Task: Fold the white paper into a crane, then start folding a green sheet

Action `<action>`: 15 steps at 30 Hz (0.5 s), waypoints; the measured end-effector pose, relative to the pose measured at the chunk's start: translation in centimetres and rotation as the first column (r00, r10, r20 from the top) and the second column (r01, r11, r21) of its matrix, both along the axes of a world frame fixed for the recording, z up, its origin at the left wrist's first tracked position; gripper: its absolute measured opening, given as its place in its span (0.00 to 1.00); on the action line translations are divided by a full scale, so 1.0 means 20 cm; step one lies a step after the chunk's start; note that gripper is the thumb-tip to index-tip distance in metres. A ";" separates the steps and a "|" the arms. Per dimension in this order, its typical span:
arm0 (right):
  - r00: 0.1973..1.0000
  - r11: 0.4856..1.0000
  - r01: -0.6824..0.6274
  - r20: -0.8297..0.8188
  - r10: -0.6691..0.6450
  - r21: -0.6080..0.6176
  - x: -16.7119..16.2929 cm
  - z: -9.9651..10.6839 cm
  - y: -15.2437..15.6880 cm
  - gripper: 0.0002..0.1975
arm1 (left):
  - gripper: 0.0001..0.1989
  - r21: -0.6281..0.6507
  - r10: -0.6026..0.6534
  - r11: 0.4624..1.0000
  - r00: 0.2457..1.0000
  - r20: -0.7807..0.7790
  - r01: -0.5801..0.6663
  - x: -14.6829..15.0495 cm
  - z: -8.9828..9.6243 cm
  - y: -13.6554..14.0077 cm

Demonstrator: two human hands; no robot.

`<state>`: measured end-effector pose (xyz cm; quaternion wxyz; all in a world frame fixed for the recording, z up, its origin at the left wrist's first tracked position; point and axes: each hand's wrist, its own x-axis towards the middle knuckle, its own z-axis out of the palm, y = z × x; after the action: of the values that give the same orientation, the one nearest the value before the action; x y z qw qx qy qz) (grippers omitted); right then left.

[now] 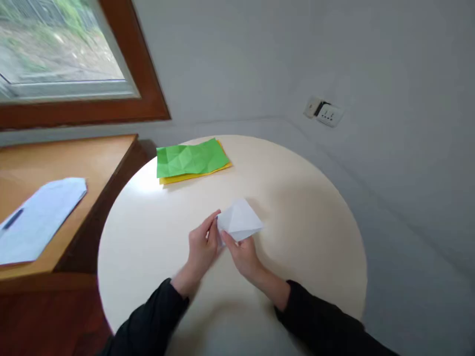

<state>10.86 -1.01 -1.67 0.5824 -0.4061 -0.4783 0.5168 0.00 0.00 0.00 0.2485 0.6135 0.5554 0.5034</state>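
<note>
A folded sheet of white paper (242, 217), with creases across it, is held above the middle of the round table. My left hand (202, 245) pinches its left edge between thumb and fingers. At the lower edge, my right hand (243, 256) grips the paper with the thumb on top and the fingers partly hidden beneath. The paper's far right corner points away from both hands.
The round white table (304, 217) bears a creased green paper (191, 159) over a yellow paper (185, 179) near its far edge. To the left, a wooden desk (100, 158) holds white sheets (48, 217) and a pen (13, 219). Walls stand behind and right, with a socket (329, 114).
</note>
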 end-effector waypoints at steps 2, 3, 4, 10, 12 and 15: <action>1.000 1.000 -0.021 -0.011 0.021 -0.009 0.00 0.00 0.00 0.16 | 0.15 -0.014 0.004 1.000 1.000 0.013 -0.003 0.00 0.00 0.00; 0.999 0.999 -0.029 -0.016 0.029 -0.012 0.00 0.00 -0.01 0.16 | 0.15 -0.023 0.005 1.000 1.000 0.027 -0.004 0.00 0.00 0.01; 0.999 0.999 -0.036 -0.022 0.036 -0.016 0.00 0.01 -0.01 0.16 | 0.15 -0.032 0.006 0.999 0.999 0.046 -0.005 0.00 0.00 0.01; 0.998 0.997 -0.053 -0.048 0.051 -0.048 0.01 0.05 0.01 0.13 | 0.14 -0.088 -0.003 0.996 0.965 0.261 0.027 0.02 0.02 0.00; 0.997 0.996 -0.051 -0.063 0.047 -0.070 0.01 0.04 0.01 0.14 | 0.14 -0.098 -0.025 0.993 0.933 0.359 0.064 0.02 0.03 0.00; 0.997 0.994 -0.037 -0.074 0.029 -0.104 0.00 0.01 0.02 0.15 | 0.17 -0.139 -0.030 0.984 0.873 0.487 0.111 0.04 0.04 0.00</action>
<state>10.79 -0.52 -1.43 0.5684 -0.4092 -0.4359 0.5652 0.76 0.01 0.71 0.4466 0.4660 0.4921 0.5841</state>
